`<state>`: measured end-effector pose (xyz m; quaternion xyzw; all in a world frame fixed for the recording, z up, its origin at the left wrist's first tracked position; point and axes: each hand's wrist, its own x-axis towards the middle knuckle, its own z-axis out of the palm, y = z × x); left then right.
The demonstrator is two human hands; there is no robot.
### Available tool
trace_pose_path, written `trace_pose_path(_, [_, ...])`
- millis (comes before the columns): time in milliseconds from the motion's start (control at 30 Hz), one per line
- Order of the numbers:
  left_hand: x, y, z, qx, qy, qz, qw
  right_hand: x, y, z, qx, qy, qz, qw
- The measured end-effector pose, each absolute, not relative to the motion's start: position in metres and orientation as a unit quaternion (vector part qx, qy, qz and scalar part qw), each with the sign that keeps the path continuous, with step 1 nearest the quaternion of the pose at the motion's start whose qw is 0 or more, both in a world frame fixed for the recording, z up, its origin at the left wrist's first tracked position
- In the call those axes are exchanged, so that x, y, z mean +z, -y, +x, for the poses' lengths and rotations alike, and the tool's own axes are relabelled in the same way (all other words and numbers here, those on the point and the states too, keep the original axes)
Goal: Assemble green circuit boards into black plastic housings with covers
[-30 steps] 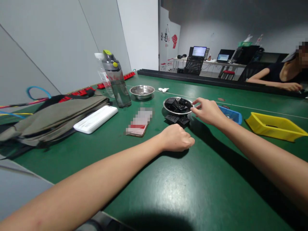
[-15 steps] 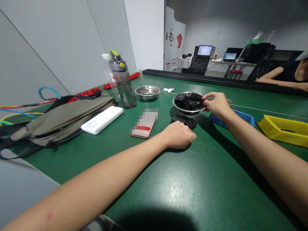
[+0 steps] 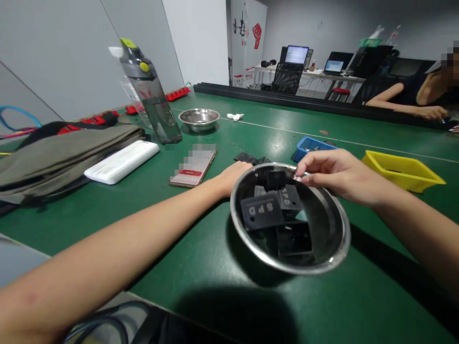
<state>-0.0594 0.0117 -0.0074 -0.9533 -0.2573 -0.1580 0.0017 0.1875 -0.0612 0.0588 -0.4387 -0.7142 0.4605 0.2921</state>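
Observation:
My right hand point(image 3: 339, 174) pinches the far rim of a shiny metal bowl point(image 3: 325, 222), which is tilted toward me above the green table. Inside the bowl lie several black box-like pieces point(image 3: 263, 211), some printed "SPD". My left hand point(image 3: 234, 178) rests at the table behind the bowl's left side; its fingers are hidden by the bowl. Just beyond that hand, more black pieces point(image 3: 246, 158) lie on the table, partly covered by the bowl's rim.
To the left are a phone point(image 3: 193, 167), a white power bank point(image 3: 122, 161), a grey-green bag point(image 3: 71, 160) and a water bottle point(image 3: 158, 105). Another metal bowl point(image 3: 199, 125) stands farther back. Blue point(image 3: 304, 145) and yellow point(image 3: 401, 177) bins sit right. A person sits across the table.
My right hand has brought the metal bowl nearer, from behind the loose black pieces to in front of them. The bowl now covers my left hand's fingers. The view has shifted slightly.

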Motion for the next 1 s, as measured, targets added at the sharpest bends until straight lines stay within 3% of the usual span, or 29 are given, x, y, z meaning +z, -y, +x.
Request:
trace_pose_path(200, [-0.008,-0.004,-0.057,-0.115,0.256,-0.96,0.008,0.044,0.077,0.177,0.512,0.754,-0.372,0.176])
trace_pose_path(333, [-0.01,-0.004,-0.057,-0.132,0.257,-0.957,0.0,0.046,0.078,0.176,0.425,0.824,-0.356,0.119])
trace_pose_path(500, [-0.012,-0.005,-0.057,-0.144,0.258,-0.955,-0.019,0.063,0.101,0.17,0.18,0.906,-0.344,0.166])
trace_pose_path(767, [-0.012,-0.006,-0.056,-0.153,0.256,-0.954,-0.022,0.066,0.144,0.134,0.193,0.953,-0.217,0.092])
trace_pose_path(867, [-0.011,-0.006,-0.057,-0.152,0.259,-0.954,-0.023,0.061,0.144,0.134,0.257,0.927,-0.225,0.154])
trace_pose_path(1000, [-0.009,-0.004,-0.057,-0.149,0.266,-0.952,-0.043,0.063,0.134,0.146,0.406,0.793,-0.299,0.343])
